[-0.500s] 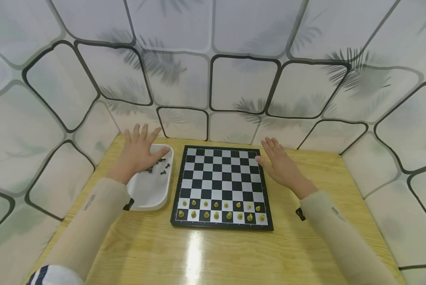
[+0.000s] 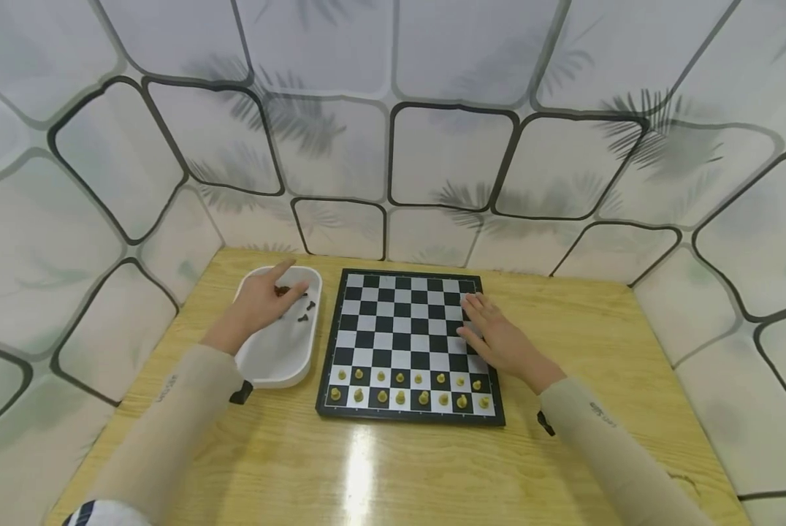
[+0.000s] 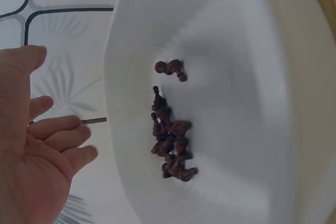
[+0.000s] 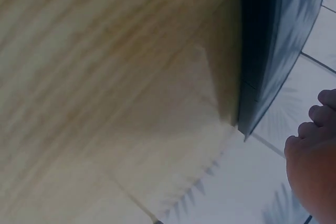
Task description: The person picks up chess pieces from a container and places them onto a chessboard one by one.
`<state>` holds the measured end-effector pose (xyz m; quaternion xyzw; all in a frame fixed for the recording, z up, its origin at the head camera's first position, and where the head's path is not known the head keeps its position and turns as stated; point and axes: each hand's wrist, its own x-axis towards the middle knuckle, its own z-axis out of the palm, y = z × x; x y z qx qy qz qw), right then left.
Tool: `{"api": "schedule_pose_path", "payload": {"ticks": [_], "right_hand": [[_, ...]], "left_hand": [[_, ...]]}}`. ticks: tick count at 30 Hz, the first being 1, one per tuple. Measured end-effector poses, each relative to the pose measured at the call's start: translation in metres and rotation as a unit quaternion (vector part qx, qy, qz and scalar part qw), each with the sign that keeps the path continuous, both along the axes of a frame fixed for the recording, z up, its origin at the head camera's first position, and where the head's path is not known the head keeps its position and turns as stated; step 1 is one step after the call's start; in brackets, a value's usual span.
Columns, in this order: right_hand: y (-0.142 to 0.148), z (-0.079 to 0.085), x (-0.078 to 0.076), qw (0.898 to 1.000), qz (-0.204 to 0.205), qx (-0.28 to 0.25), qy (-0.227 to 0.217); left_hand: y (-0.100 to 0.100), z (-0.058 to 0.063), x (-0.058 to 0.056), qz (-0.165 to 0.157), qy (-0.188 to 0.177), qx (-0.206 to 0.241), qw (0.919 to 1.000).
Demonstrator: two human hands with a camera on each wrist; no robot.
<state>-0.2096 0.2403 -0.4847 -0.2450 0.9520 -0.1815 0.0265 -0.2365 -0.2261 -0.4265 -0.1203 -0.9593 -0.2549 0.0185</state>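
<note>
Over the white tray [image 2: 277,358], the left hand [image 2: 251,303] hangs low with thumb and index finger spread. Several dark brown chess pieces [image 3: 170,137] lie in a heap inside the tray, partly covered by this hand in the head view. Loosely bent fingers [image 3: 65,132] hold nothing in the left wrist view. A black-and-white chessboard [image 2: 393,321] is to the right of the tray. Yellow chess pieces [image 2: 400,397] stand in two rows along its near side. The right hand [image 2: 505,340], fingers extended, is over the board's right edge; contact cannot be told.
The board and tray share a light wooden table [image 2: 288,467]. A pale wall [image 2: 452,161] with dark outlines and leaf patterns rises behind the table and along both sides.
The left hand has come down into the tray, its fingers bending from a wide spread. The right hand has moved left and nearer, from the board's edge to over its right squares.
</note>
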Motion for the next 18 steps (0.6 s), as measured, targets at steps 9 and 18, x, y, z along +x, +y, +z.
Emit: {"api": "schedule_pose_path", "payload": {"ticks": [9,18], "right_hand": [[0.001,-0.015,0.002,1.000,0.012,0.006,0.000],[0.001,-0.023,0.003,1.000,0.019,0.021,0.005]], "left_hand": [[0.000,-0.026,0.001,0.004,-0.009,0.056,0.9984],[0.000,-0.045,0.002,0.008,-0.052,0.067,0.9964]]}}
